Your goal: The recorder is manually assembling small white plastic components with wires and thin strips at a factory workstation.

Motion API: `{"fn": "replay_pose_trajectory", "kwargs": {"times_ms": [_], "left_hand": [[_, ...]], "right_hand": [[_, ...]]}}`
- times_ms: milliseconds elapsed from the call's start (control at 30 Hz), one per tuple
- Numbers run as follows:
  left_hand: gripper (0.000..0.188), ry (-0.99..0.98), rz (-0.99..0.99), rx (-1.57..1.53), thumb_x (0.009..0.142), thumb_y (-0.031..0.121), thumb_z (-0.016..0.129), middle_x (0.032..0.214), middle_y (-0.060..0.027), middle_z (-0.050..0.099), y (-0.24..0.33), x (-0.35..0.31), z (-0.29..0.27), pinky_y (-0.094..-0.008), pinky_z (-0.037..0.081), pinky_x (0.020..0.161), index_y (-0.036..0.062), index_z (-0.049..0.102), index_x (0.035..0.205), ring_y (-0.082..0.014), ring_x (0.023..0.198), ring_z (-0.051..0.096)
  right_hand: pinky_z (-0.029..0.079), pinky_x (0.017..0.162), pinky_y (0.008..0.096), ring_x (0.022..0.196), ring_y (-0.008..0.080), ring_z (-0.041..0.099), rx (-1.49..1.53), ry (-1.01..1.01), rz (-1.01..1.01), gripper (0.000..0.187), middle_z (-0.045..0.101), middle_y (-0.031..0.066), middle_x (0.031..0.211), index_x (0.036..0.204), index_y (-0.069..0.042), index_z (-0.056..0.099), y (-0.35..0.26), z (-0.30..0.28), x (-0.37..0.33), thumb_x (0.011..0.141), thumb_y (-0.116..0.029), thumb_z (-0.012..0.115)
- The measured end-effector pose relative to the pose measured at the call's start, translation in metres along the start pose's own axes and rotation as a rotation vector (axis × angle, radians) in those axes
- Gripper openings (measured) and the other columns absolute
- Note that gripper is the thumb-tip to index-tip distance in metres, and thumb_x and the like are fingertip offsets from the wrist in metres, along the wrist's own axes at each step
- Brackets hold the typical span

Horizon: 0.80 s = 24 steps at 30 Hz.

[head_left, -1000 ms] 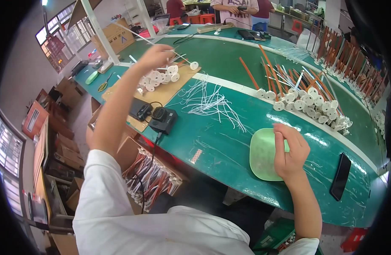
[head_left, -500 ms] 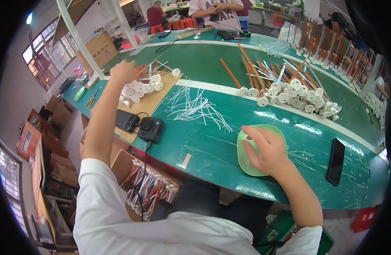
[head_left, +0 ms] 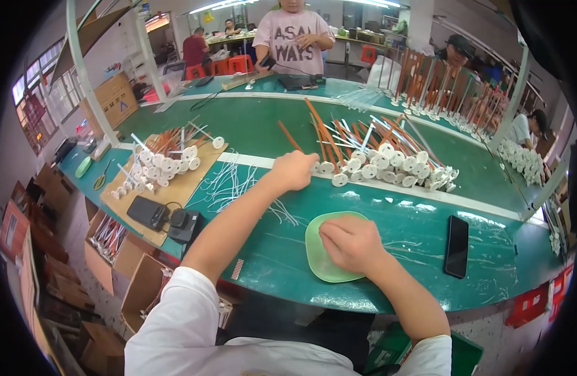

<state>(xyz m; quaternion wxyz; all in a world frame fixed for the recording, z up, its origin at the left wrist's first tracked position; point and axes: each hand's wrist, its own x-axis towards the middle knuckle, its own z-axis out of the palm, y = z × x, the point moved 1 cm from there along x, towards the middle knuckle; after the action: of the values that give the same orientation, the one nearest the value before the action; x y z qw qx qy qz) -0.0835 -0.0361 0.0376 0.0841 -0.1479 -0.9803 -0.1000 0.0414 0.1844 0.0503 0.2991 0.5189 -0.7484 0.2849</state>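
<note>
My left hand (head_left: 293, 171) reaches across to the near left end of a pile of orange and white rods with white round discs (head_left: 384, 161). Its fingers close at the disc of the outermost orange rod (head_left: 290, 136), largely covering that disc. Over a light green bowl (head_left: 315, 254) is my right hand (head_left: 352, 241), fingertips pressed together. Whatever they pinch is too small or hidden to make out. Between the left forearm and a second pile of disc-ended rods (head_left: 163, 164), thin white strips (head_left: 223, 188) lie loose on the green table.
A black phone (head_left: 456, 246) lies to the right of the bowl. On the left are a black box-shaped device (head_left: 184, 224), a dark case (head_left: 147, 213), scissors (head_left: 100, 180) and cardboard (head_left: 204, 164). Across the table stands a person (head_left: 293, 41); upright rods (head_left: 439, 88) line the far right.
My left hand has moved right, from the left pile to the right pile's edge. Over the bowl, my right hand's fingers have drawn together. The view has shifted, showing more of the room.
</note>
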Motion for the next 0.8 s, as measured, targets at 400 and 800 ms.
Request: {"fn": "replay_pose_trajectory", "kwargs": {"times_ms": [400, 800], "left_hand": [[0.041, 0.459, 0.319, -0.668, 0.083, 0.005, 0.073, 0.078, -0.013, 0.071, 0.096, -0.113, -0.024, -0.0348, 0.055, 0.056, 0.0057, 0.056, 0.12, -0.029, 0.066, 0.072], [0.041, 0.369, 0.3, -0.9, 0.084, -0.002, 0.068, 0.086, -0.011, 0.074, 0.085, -0.119, -0.005, -0.0308, 0.057, 0.058, 0.0042, 0.061, 0.124, -0.0242, 0.069, 0.074]], "right_hand": [[0.054, 0.057, 0.0301, 0.066, 0.0227, 0.07, 0.041, 0.339, 0.254, 0.021, 0.073, 0.0124, 0.081, 0.093, -0.001, 0.073, 0.0, -0.015, 0.005, 0.073, -0.002, 0.08], [0.054, 0.057, 0.0307, 0.062, 0.0239, 0.069, 0.023, 0.255, 0.174, 0.02, 0.071, 0.0108, 0.074, 0.093, -0.002, 0.074, -0.004, -0.01, 0.014, 0.074, 0.002, 0.075]]}}
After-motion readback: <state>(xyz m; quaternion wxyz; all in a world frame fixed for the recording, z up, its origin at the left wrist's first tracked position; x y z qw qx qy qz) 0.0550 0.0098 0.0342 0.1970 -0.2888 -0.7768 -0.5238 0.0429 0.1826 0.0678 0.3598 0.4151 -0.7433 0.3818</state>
